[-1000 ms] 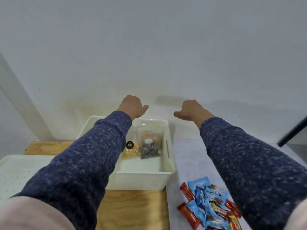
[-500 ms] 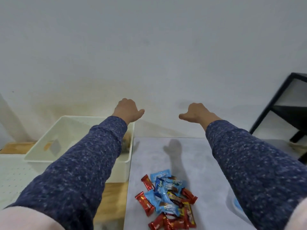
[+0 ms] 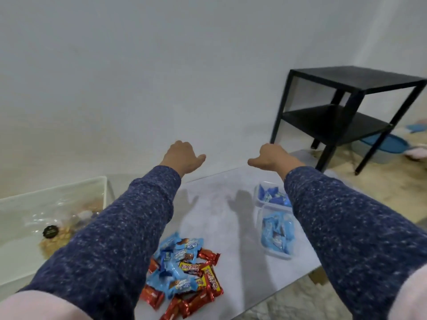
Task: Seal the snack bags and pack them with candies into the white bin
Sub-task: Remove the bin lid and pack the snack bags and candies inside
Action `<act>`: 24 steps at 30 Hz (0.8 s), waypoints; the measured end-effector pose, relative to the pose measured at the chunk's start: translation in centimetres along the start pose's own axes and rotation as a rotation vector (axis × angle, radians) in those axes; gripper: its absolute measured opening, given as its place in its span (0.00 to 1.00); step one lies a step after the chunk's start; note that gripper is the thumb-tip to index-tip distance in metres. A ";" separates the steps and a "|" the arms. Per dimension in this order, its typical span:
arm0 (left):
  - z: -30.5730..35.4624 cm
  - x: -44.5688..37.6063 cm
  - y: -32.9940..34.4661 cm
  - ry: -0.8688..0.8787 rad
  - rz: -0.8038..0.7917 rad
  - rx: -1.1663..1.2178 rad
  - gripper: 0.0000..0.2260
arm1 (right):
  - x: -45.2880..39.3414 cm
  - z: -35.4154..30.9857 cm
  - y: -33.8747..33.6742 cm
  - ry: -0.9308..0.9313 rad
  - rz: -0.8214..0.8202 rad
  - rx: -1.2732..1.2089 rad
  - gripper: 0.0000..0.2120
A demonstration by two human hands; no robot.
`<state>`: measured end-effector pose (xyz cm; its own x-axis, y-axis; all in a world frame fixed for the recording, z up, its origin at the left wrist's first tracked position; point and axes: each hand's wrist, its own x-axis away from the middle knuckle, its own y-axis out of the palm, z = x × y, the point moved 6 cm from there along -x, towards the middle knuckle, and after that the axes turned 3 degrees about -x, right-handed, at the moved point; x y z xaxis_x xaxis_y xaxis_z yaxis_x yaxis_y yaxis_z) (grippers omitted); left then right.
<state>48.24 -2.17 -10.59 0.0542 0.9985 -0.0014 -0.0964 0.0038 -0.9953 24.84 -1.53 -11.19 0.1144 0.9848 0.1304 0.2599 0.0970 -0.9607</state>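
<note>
The white bin (image 3: 69, 189) sits at the left edge with clear snack bags (image 3: 57, 229) lying inside, one bearing a round black sticker. A heap of blue and red wrapped candies (image 3: 184, 271) lies on the grey table top (image 3: 219, 204) between my arms. Both arms stretch forward above the table. My left hand (image 3: 183, 155) hovers beyond the bin's right corner, fingers curled down, thumb out, holding nothing. My right hand (image 3: 269, 158) hangs at the same height, also curled and holding nothing.
Two clear tubs with blue candies, a far one (image 3: 270, 196) and a near one (image 3: 277, 232), stand under my right forearm. A black two-shelf side table (image 3: 346, 107) stands on the floor at the back right, with a blue basin (image 3: 383, 144) behind it. A white wall faces me.
The view has swung right: the bin slid to the left edge, and the candy tubs and black side table came into sight. Both hands stay stretched forward, holding nothing.
</note>
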 end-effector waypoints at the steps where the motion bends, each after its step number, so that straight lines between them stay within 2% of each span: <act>1: 1.4 -0.2 0.6 0.032 -0.018 -0.001 0.29 | 0.0 1.3 0.1 0.025 0.003 -0.001 0.18; 5: 6.6 -1.1 3.4 0.140 -0.083 0.022 0.29 | 0.6 6.5 0.9 0.133 0.007 -0.062 0.27; 11: 13.1 -2.4 10.6 0.254 -0.247 0.054 0.29 | -0.2 13.0 5.0 0.181 -0.080 -0.053 0.28; 20: 18.7 -6.0 22.4 0.265 -0.620 0.258 0.20 | -9.9 17.9 11.8 -0.024 -0.309 -0.009 0.23; 24: 19.8 -8.1 25.5 0.186 -0.711 0.245 0.23 | -14.1 19.8 14.6 -0.092 -0.456 -0.035 0.27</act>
<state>25.66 -9.04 -34.02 0.3496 0.7262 0.5919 -0.1917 0.6739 -0.7136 8.02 -11.11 -31.88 -0.1041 0.8515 0.5140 0.2961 0.5199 -0.8013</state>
